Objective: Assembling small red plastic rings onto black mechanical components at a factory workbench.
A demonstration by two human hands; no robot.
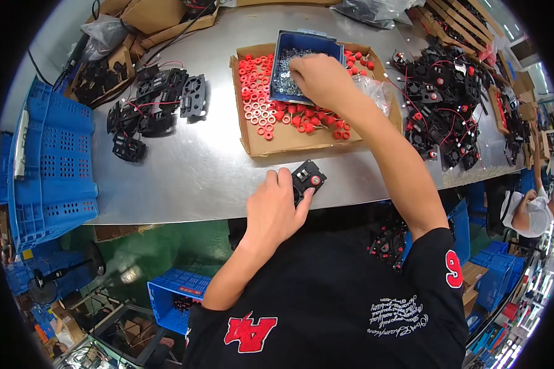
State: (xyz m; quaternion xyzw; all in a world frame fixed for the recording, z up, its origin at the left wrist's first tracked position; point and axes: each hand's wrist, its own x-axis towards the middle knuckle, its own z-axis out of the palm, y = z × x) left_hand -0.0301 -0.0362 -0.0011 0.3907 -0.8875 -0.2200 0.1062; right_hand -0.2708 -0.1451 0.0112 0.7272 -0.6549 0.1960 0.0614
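Gripping black plastic module (303, 174) in left hand (271, 206), over the near part of the steel tabletop (194, 178), just in front of the cardboard tray (277, 145). Held with fingers at the left side and thumb at the near edge, leaving red round cap (316, 180) uncovered and facing up; probably gripped this way to steady the module without blocking the cap.

Reaching with right hand (323, 80) into blue parts bin (283, 97), fingers bent down toward small loose metal hardware (297, 59). Unable to tell whether pinching a piece or only touching the heap, with fingertips partly hidden behind the hand.

Set inside the tray: the bin, tilted slightly, presumably for short reach from the module. Strewn around it in the same tray: red rings (252, 92) to the left, red knobs (308, 117) along the near side, clear plastic bag (377, 92) at right. Apparently grouped by kind for easy picking.

Heaped well apart on either side: black fan assemblies (160, 101) at left, larger pile of black wired assemblies (443, 98) at right. Likely placed there to leave working room in the middle.
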